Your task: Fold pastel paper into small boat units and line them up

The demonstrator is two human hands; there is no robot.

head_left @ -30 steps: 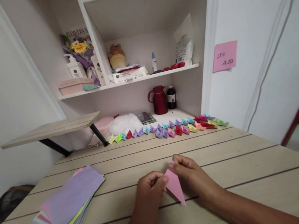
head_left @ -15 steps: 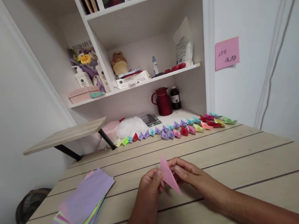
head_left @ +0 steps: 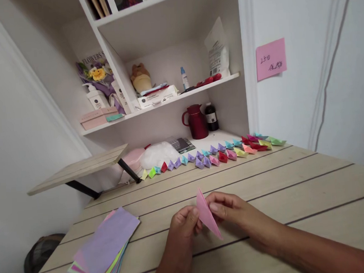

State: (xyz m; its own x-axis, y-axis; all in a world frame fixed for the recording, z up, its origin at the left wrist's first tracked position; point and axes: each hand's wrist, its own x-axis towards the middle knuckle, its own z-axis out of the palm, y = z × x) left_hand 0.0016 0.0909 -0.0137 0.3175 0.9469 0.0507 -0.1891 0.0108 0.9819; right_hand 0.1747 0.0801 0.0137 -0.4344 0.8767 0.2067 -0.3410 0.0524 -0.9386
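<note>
Over the near middle of the wooden tabletop (head_left: 323,193), holds a folded pink paper (head_left: 207,215), tilted, with one tip upward and the other slanting down to the right. Impossible to tell about contact between the lower tip and the boards. With the left hand (head_left: 187,223), pinches the paper's left side between thumb and closely curled fingers. With the right hand (head_left: 230,209), half curled, reaches round the right side, with fingertips partly hidden by the paper and thumb bent just beside its edge; cannot tell about a firm grip there.

To the left, on the boards, a loosely fanned stack of coloured sheets (head_left: 111,241), with lavender on top and pink, yellow-green and pale blue peeping out below. Farther back, along the rear edge, a long line of small folded paper boats (head_left: 222,157), doubled toward the right, in yellow, green, blue, red, lavender and pink. Near the left end of that line, a raised wooden stand (head_left: 81,166) on black legs.

Behind the boats, a white plastic bag (head_left: 158,155) at left, and at right a dark red jug (head_left: 198,126) just beside a dark bottle (head_left: 211,117), both upright. Above, on a white shelf (head_left: 106,125), a pink box (head_left: 97,118), a white pump bottle (head_left: 97,98) and a soft toy (head_left: 140,78). On the wall at right, a pink note (head_left: 271,59) with handwriting.
</note>
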